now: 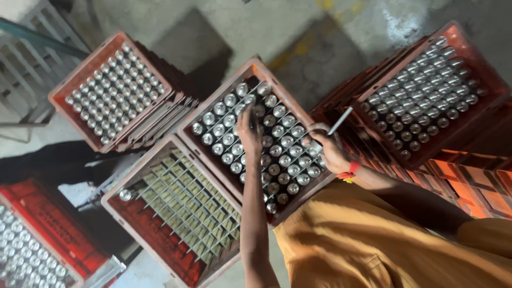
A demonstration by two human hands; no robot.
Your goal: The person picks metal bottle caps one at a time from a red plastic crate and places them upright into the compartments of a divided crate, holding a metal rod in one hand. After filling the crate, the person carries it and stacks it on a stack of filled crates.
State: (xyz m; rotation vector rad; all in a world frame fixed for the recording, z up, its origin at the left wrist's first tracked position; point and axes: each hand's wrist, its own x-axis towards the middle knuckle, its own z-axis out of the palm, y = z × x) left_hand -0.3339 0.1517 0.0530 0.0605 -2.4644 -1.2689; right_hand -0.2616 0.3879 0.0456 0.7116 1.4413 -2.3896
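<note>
Item: red plastic crate (213, 109), gridded, packed with upright silver-capped bottles (277, 130); centre of view, on a stack.

Left hand (248, 130): lies over the caps mid-crate, fingers stretched forward and close together, tips touching or just above the bottles; whether they grip one cannot be told.

Right hand (328, 149): at the crate's right edge, fingers curled shut on a thin pale stick (340, 121), bottles directly under it.

Risks, judged: a snagged bottle could tip against the wire dividers; the stick could slip into the cells.

Adjacent: nearly empty gridded crate (178, 205), lower left, touching.
</note>
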